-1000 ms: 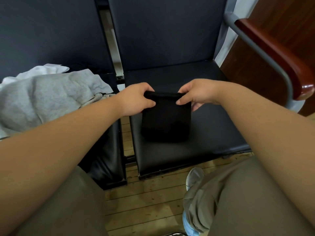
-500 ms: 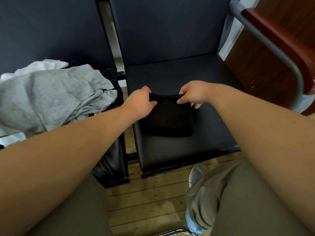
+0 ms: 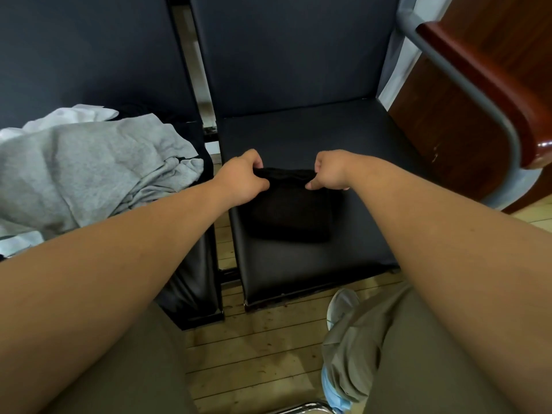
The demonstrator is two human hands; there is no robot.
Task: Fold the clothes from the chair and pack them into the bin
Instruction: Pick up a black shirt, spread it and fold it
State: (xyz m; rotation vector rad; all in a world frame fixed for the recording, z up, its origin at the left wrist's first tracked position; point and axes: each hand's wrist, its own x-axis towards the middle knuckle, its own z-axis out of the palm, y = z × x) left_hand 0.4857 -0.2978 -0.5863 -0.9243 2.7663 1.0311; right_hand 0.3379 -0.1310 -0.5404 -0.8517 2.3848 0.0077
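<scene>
A small folded black garment (image 3: 288, 215) lies on the seat of the black chair (image 3: 313, 138) in front of me. My left hand (image 3: 242, 179) pinches its far left corner and my right hand (image 3: 330, 171) pinches its far right corner, with the far edge bunched between them. A pile of grey clothing (image 3: 95, 171) with some white cloth (image 3: 68, 116) behind it sits on the neighbouring chair to the left. No bin is in view.
A grey metal armrest with a reddish wooden top (image 3: 490, 85) rises at the right. Wooden floorboards (image 3: 257, 348) run below the chairs. My olive-trousered knees fill the bottom of the view, with a blue shoe cover (image 3: 337, 392) by the right one.
Both hands have carried the garment's top edge farther from me and lowered it; the cloth now lies flatter and more folded on the seat. The view has also shifted slightly.
</scene>
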